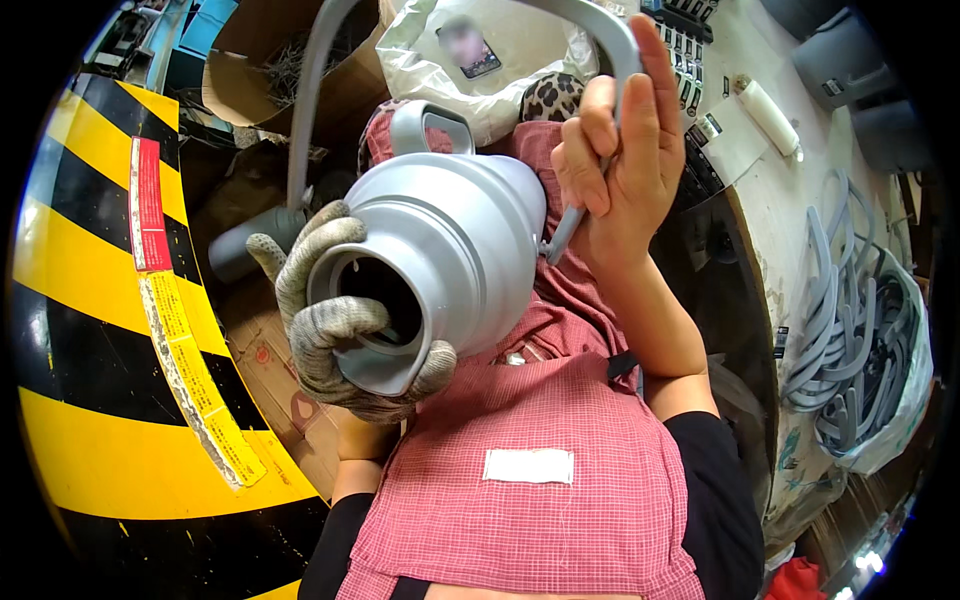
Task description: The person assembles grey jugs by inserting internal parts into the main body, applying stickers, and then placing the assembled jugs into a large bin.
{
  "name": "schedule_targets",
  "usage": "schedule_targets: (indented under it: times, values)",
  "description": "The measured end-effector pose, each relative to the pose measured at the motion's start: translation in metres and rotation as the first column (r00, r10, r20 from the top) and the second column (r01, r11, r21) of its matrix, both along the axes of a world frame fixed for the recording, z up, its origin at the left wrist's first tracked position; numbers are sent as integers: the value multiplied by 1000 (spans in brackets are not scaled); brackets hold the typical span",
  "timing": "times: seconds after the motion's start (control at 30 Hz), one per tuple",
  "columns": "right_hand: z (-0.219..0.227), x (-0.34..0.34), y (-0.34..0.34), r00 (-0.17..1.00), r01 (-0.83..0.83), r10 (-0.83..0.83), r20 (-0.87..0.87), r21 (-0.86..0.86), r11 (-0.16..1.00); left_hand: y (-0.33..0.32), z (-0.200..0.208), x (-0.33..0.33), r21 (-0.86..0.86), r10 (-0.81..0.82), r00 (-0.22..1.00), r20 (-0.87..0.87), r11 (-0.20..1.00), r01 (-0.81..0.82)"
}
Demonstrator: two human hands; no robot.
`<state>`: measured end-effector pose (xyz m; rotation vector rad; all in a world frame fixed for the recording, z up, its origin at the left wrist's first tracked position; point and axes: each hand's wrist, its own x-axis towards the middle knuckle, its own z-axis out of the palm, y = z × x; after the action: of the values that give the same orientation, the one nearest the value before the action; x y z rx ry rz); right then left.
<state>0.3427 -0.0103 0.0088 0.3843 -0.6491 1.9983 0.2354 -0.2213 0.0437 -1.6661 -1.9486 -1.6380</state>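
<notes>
Pale grey plastic forms the jug [470, 230], which I see from my remote place at the centre of the frame, tilted so that its open mouth [428, 300] faces the lower left. The left hand [335, 325], in a grey knitted glove, is clamped on this mouth, with fingers bent over the rim, so I cannot see the whole opening. The right hand [630, 160], bare, is closed around the arched handle [308, 100], at upper centre right; its curled fingers hide one part of the strip. A smaller loop handle [408, 128] stands at the far side of the jug.

Beyond, the arched handle passes in front of a white bag [405, 45] with a phone [470, 50], at upper centre. To its left I notice a cardboard box [232, 80]. A grey cylinder [245, 245] is partly covered by the gloved hand. A black-and-yellow striped panel [90, 330] fills the left side. On the right is a pale table [752, 205], bearing a white tube [770, 118] and many grey strips [830, 335], some inside a clear bag [905, 435]. The red checked apron [540, 530] occupies the lower centre.
</notes>
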Motion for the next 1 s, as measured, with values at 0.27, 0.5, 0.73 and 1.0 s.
schedule_targets:
  times: [0.27,0.5,0.73,1.0]
  values:
    - [-6,-6,-33,846,287,-324,424,151,946,15,0,-13,-45,27,989,-146,998,-34]
    - [4,2,-7,829,450,-471,301,141,882,21,6,4,35,-109,994,-20,993,110]
    - [1,-3,-5,870,217,-217,443,51,975,4,-14,0,-39,12,989,-144,999,-17]
    - [5,21,-23,794,-57,67,604,-37,998,8,-42,-53,114,-149,273,951,984,139]
